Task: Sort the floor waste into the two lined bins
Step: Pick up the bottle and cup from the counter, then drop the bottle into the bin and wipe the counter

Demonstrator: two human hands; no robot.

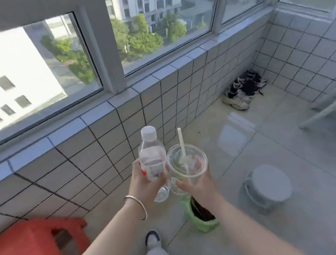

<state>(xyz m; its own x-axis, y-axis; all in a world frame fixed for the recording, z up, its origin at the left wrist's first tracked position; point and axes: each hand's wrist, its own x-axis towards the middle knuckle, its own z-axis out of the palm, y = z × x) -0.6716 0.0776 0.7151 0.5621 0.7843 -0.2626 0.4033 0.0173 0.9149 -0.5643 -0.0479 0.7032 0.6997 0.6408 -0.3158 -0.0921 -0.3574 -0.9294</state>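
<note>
Left hand point(143, 180) gripped a clear ribbed plastic bottle point(152, 154), white-capped; right hand point(199, 184) clasped a transparent lidded cup point(187, 163) with white straw point(181, 139) above the green-lined bin point(200, 220).

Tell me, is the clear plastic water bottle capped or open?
Capped. The clear plastic water bottle, held upright in the left hand, has its white screw cap still on its neck.

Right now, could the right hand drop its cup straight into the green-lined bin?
Probably yes: the right hand holds the cup almost directly above the bin, whose mouth looks open, nothing between.
</note>
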